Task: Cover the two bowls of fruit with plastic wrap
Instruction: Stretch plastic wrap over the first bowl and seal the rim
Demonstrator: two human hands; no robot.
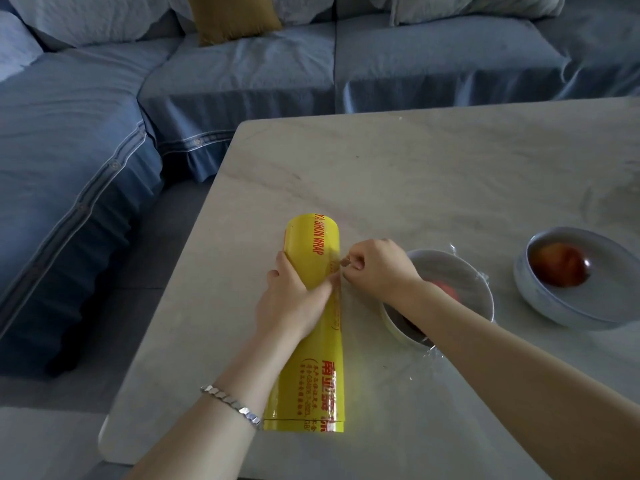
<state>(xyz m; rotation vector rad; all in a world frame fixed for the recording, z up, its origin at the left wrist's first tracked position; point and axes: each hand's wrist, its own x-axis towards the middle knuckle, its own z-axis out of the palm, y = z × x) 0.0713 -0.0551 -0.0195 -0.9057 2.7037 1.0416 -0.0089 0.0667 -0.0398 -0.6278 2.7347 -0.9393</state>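
Note:
A big yellow roll of plastic wrap [311,341] with red lettering lies lengthwise on the pale marble table [415,174]. My left hand [291,299] grips the roll around its middle. My right hand [377,268] pinches the film's loose edge at the roll's right side. Just right of the roll stands a grey bowl [446,271] with a reddish fruit, partly hidden by my right forearm; clear film lies over and around it. Farther right a second grey bowl [575,299] holds an orange-red fruit [559,263] and has no visible film.
A blue sofa [242,81] with pale cushions and a mustard pillow [230,15] runs along the far and left sides of the table. The table's left edge falls to a grey floor [114,306]. A silver bracelet [232,403] circles my left wrist.

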